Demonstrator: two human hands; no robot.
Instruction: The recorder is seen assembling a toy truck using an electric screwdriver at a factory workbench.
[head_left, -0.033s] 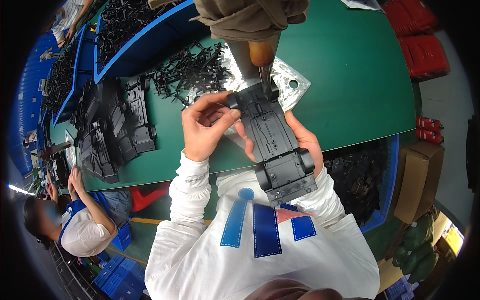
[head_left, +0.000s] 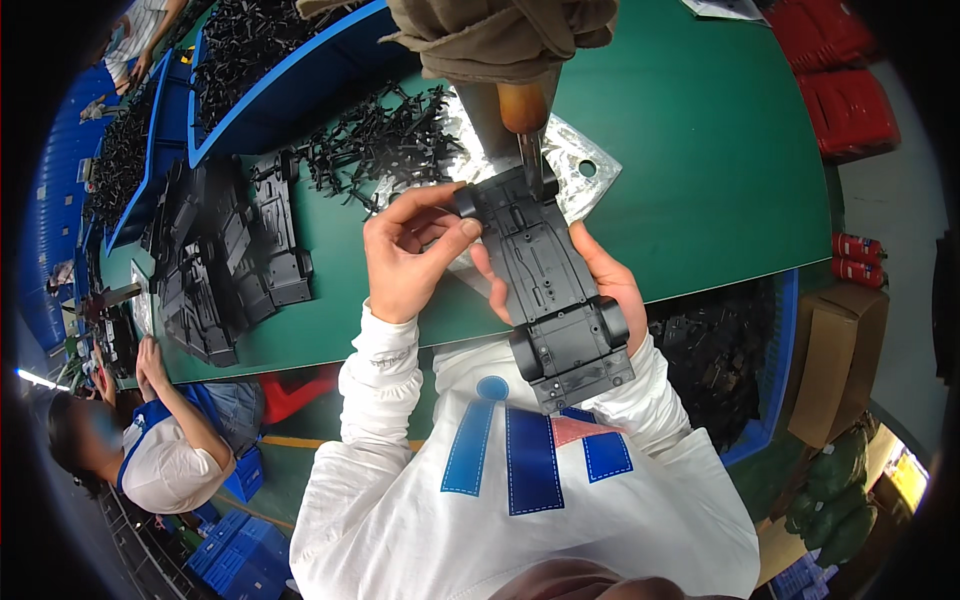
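Note:
A black plastic toy car chassis (head_left: 545, 280), with rounded wheel-like parts at its corners, is tilted in my hands over the near edge of the green table. At its far left corner, the thumb and forefinger of my left hand (head_left: 405, 255) pinch the rounded part. My right hand (head_left: 610, 275) grips the chassis from beneath and along its right side; fingertips show past the left edge. Above the far end hangs a tool with an orange handle (head_left: 523, 108) and a metal tip, which overlaps the far right corner. Whether the tip touches cannot be seen.
Several black chassis (head_left: 235, 240) are stacked left on the green table (head_left: 700, 180). Small black parts (head_left: 385, 140) lie beyond a silver sheet (head_left: 590, 165). Blue bins (head_left: 290, 85) stand far left; another bin (head_left: 785, 350) is at right. A co-worker (head_left: 170, 450) sits at left.

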